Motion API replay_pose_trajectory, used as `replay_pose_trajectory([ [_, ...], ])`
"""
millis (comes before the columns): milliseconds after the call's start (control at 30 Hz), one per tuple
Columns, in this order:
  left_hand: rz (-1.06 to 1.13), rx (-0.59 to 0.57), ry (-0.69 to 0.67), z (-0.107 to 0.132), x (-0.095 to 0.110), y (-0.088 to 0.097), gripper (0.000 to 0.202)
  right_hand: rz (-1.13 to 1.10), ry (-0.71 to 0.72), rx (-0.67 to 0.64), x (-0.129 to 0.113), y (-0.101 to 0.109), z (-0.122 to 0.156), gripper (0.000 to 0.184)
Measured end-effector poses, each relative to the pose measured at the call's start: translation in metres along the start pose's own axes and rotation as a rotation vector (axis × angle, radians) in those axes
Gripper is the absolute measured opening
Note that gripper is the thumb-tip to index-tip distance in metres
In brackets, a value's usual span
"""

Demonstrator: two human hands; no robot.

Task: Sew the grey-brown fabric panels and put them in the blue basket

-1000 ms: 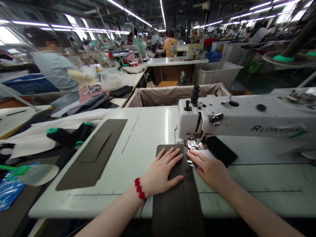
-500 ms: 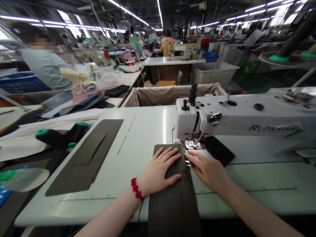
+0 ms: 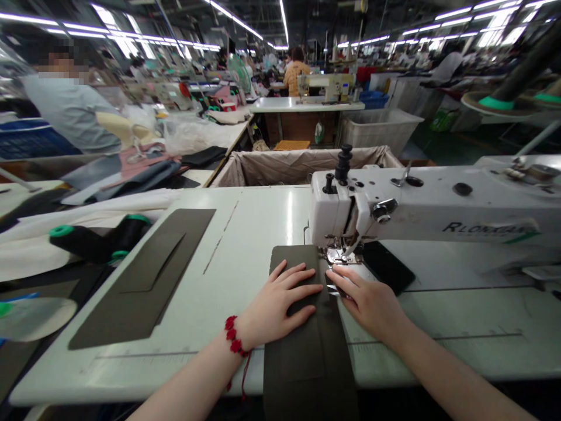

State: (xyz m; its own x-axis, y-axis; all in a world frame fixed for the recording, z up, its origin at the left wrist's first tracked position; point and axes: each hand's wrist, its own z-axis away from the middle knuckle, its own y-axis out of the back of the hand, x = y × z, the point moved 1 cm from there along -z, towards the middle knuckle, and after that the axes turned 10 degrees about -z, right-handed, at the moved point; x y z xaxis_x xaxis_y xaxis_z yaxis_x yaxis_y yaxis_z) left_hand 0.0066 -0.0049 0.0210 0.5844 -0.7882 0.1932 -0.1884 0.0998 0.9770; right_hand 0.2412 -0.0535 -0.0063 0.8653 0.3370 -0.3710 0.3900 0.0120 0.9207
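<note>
My left hand (image 3: pixel 283 301) lies with its fingers spread flat on a dark olive fabric panel (image 3: pixel 302 374), pressing it to the table. The panel's far end reaches up beside the needle area of a white sewing machine (image 3: pixel 337 210), and its near end hangs past the table edge. Close to the presser foot (image 3: pixel 344 255), my right hand (image 3: pixel 370 301) has its fingertips at the panel's right edge. Two silver blade tips of thread snips (image 3: pixel 335 290) poke out from under its curled fingers; the handle is hidden in the palm.
More olive panels (image 3: pixel 144 275) lie stacked on the left of the table (image 3: pixel 236 234). Black thread cones (image 3: pixel 83 242) lie beyond them. A black phone (image 3: pixel 388 266) rests under the machine arm. Behind stands a cloth-lined bin (image 3: pixel 280 166); a co-worker (image 3: pixel 70 105) sits at far left.
The panel has slid a little away from me, its far end now higher beside the foot. My left hand shifted slightly left on it; my right hand stayed nearly in place.
</note>
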Motion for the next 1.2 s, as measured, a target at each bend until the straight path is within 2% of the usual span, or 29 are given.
replay_pose_trajectory([
  [233,0.009,0.036,0.012,0.0010,-0.0016,-0.0008,0.041,-0.003,0.005,0.009,0.0019,-0.0011,0.0006,0.051],
  [933,-0.023,0.015,0.005,0.0006,-0.0034,-0.0053,0.044,0.004,-0.001,0.012,0.0013,-0.0008,0.0005,0.049],
  [1200,-0.011,0.047,0.013,0.0005,-0.0034,-0.0055,0.044,0.005,0.005,0.009,0.0019,-0.0010,0.0008,0.049],
])
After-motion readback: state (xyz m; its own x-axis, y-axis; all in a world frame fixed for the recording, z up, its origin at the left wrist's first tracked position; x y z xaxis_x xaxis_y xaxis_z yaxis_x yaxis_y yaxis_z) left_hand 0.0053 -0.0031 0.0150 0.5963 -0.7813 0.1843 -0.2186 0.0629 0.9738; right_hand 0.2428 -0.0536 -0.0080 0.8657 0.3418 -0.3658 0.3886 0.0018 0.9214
